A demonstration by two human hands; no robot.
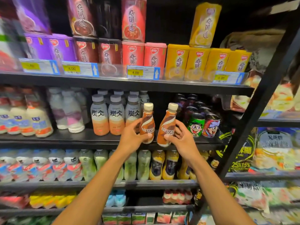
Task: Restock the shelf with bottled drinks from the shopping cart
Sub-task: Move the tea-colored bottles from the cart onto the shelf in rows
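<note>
Two brown Nescafe coffee bottles with cream caps are held up in front of the middle shelf (81, 138). My left hand (132, 136) grips the left bottle (146, 121) around its lower half. My right hand (181, 137) grips the right bottle (167, 125), which tilts slightly right. Both bottles hover at the shelf's front edge, before a dark gap between grey-capped milk tea bottles (116, 114) and cartoon-printed cans (203, 124). The shopping cart is out of view.
The upper shelf carries purple, red and yellow porridge cans (177, 61) behind price tags (142, 72). Lower shelves hold rows of green and yellow bottles (158, 164). A black frame post (253, 114) slants on the right, with packaged goods beyond it.
</note>
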